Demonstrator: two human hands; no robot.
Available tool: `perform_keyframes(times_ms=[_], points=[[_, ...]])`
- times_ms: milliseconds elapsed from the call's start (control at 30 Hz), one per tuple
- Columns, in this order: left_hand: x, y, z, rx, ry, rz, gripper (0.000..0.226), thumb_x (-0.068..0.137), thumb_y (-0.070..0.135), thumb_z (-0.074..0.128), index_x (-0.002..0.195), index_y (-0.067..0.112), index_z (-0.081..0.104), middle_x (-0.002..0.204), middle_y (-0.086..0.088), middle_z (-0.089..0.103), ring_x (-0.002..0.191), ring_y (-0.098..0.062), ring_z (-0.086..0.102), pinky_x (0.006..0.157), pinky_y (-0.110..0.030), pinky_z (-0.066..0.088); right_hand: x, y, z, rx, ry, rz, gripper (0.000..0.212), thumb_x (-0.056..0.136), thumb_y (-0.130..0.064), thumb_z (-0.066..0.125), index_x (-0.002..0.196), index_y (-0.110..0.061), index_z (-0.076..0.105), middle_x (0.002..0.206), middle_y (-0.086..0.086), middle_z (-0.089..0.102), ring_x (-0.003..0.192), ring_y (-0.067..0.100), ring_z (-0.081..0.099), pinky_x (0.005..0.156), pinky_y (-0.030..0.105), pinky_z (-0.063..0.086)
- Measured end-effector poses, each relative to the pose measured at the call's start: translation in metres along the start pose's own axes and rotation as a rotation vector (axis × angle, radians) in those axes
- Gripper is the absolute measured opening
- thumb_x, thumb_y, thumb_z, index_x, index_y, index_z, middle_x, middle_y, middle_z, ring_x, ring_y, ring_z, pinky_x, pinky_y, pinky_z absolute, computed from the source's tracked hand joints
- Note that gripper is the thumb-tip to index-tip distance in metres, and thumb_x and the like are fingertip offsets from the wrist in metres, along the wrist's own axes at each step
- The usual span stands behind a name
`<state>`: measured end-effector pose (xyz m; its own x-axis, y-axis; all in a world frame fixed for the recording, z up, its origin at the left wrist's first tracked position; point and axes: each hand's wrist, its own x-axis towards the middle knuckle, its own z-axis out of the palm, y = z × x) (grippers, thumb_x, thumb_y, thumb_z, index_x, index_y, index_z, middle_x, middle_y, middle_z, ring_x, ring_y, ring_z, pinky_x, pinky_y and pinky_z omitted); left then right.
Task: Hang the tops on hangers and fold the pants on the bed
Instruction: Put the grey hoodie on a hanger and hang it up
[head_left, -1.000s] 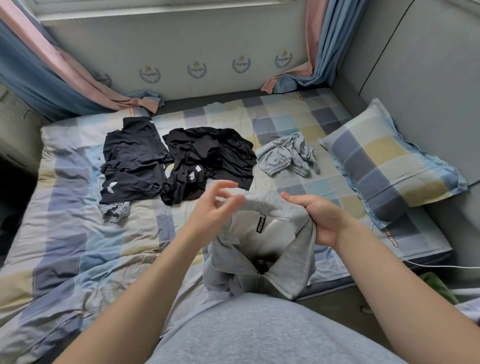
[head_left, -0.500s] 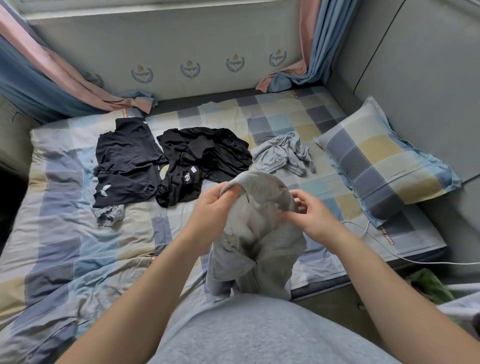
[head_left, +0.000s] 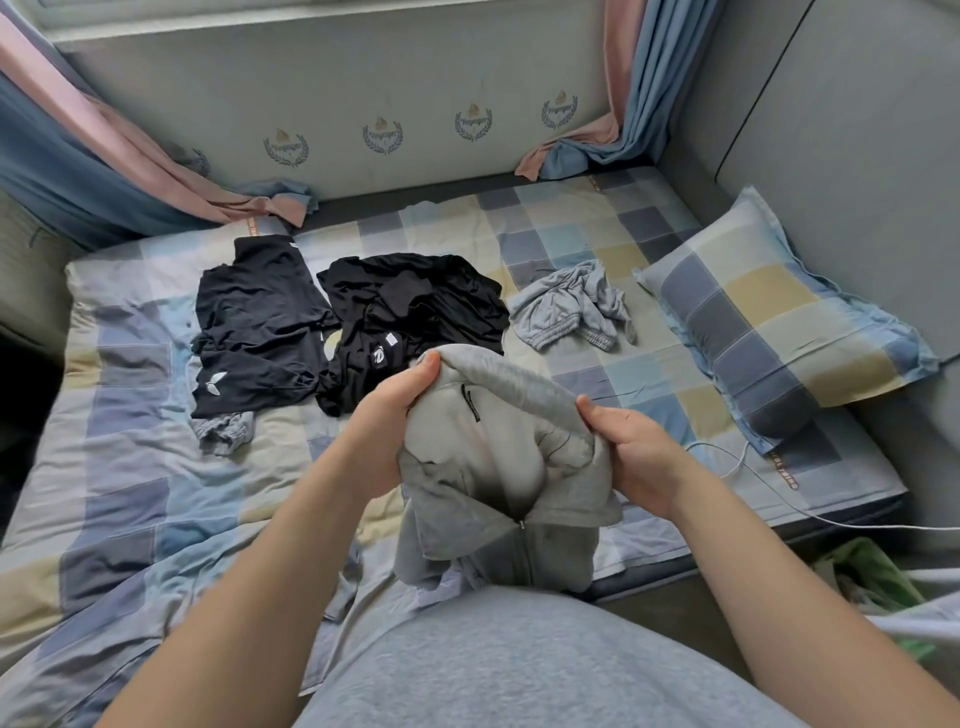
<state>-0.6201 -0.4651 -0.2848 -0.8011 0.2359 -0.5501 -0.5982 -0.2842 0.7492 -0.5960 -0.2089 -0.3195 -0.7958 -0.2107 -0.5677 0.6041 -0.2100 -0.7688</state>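
Grey zip top hangs bunched between my two hands above the near edge of the bed, its zipped lower part drooping toward my stomach. My left hand comes up from the lower left on a slanted forearm, thumb on top and fingers curled under, pinching the collar's left end. My right hand reaches in from the lower right, thumb raised, fingers wrapped round the collar's right end. Beyond them on the bed, left to right, lie a black top, a second black top, crumpled grey pants and a pillow
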Motion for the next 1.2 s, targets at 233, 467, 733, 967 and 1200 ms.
perform_keyframes(times_ms=[233,467,733,967,1200], points=[[0.001,-0.008,0.016,-0.008,-0.082,0.023,0.064,0.083,0.044,0.062,0.124,-0.006,0.063,0.125,-0.035,0.059,0.111,-0.042,0.059,0.106,-0.054,0.043,0.009,0.016,0.011,-0.894,0.334,-0.244,0.051,0.084,-0.039,0.076,0.131,-0.031,0.058,0.123,-0.005,0.043,0.12,0.013,0.039,0.104,0.028,0.031],[-0.001,-0.009,0.016,0.111,-0.164,0.038,0.057,0.084,0.041,0.061,0.113,-0.008,0.067,0.108,-0.029,0.068,0.096,-0.036,0.067,0.087,-0.041,0.055,0.032,0.017,0.029,-0.898,0.339,-0.067,0.017,0.09,-0.028,0.062,0.098,-0.014,0.068,0.097,0.007,0.072,0.1,0.026,0.062,0.069,0.03,0.044],[0.002,-0.003,-0.007,0.084,-0.031,0.112,0.049,0.084,0.045,0.061,0.109,0.003,0.073,0.107,-0.027,0.069,0.094,-0.036,0.066,0.084,-0.041,0.056,0.024,0.01,0.014,-0.922,0.349,0.151,0.029,0.093,-0.04,0.062,0.088,-0.012,0.068,0.086,0.013,0.072,0.07,0.032,0.073,0.066,0.044,0.062],[0.001,-0.007,-0.01,0.055,0.006,0.064,0.069,0.083,0.052,0.067,0.12,-0.007,0.064,0.114,-0.03,0.065,0.1,-0.038,0.065,0.091,-0.045,0.054,0.013,0.025,0.005,-0.21,0.136,0.115,0.019,0.101,-0.007,0.054,0.111,0.005,0.065,0.093,0.019,0.069,0.079,0.027,0.073,0.075,0.045,0.062],[-0.001,-0.01,-0.002,0.296,-0.136,0.122,0.054,0.085,0.039,0.063,0.106,-0.011,0.066,0.094,-0.023,0.069,0.078,-0.028,0.067,0.07,-0.033,0.055,0.01,0.018,0.013,-0.635,0.101,-0.115,0.076,0.082,-0.02,0.08,0.146,-0.031,0.041,0.138,-0.008,0.048,0.121,0.01,0.051,0.094,0.034,0.047]])
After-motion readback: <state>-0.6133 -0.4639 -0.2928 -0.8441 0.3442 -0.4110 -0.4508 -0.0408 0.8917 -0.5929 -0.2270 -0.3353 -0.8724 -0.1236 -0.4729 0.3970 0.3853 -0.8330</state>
